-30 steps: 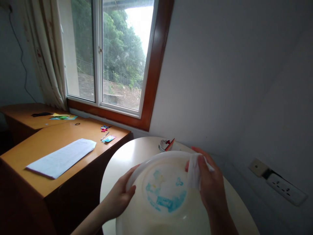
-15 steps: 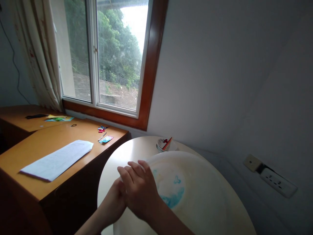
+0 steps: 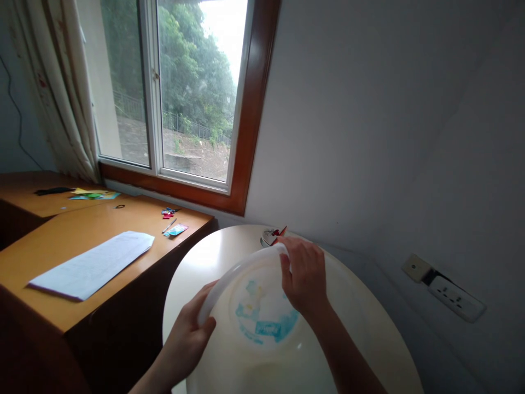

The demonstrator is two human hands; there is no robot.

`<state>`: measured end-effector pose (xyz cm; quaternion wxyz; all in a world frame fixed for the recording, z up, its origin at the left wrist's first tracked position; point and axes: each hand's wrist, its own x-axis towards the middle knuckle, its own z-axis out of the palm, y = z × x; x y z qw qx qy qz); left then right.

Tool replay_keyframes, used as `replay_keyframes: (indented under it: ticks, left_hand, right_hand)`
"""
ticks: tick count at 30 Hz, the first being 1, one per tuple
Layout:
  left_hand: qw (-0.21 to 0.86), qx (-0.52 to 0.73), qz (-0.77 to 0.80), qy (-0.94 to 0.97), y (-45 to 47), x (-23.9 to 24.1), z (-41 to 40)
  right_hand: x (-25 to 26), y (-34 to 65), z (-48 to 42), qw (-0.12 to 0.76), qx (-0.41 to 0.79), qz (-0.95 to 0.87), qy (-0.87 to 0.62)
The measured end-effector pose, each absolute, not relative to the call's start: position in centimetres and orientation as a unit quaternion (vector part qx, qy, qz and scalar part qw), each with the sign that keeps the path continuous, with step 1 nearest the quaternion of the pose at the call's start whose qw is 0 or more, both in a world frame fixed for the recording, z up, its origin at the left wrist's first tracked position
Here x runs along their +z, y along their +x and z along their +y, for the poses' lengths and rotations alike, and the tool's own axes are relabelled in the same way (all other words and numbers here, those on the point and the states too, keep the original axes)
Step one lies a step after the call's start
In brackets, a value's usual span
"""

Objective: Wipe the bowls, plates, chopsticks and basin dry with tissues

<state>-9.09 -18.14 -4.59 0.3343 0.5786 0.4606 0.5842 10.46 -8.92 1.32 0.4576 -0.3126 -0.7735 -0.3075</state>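
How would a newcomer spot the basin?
Right of the desk is a round white table. There, the left hand and the right hand are both on the basin. Unlike the small dish beyond it, the basin is large, with a blue print.

Free tabletop (image 3: 209,251) left of basin (image 3: 266,312), bowl (image 3: 264,241) close behind, perhaps touching.

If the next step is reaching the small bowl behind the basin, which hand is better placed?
Probably the right hand: it is at the far rim of the basin, close to the small bowl. The left hand grips the left rim, farther away.
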Motion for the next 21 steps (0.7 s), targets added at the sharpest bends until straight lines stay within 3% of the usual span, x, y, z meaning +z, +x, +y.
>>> replay_keyframes:
  ticks: [10, 21]
  left_hand:
    - [0.394, 0.592, 0.506, 0.488, -10.1, -6.0, -18.5]
    - [0.452, 0.668, 0.503, 0.311, -9.5, -7.4, -18.7]
  right_hand:
    - [-3.5, 16.8, -6.4, 0.447, -0.363, -0.684, -0.448]
    - [-15.5, 19.3, -9.4, 0.475, -0.161, -0.688, -0.524]
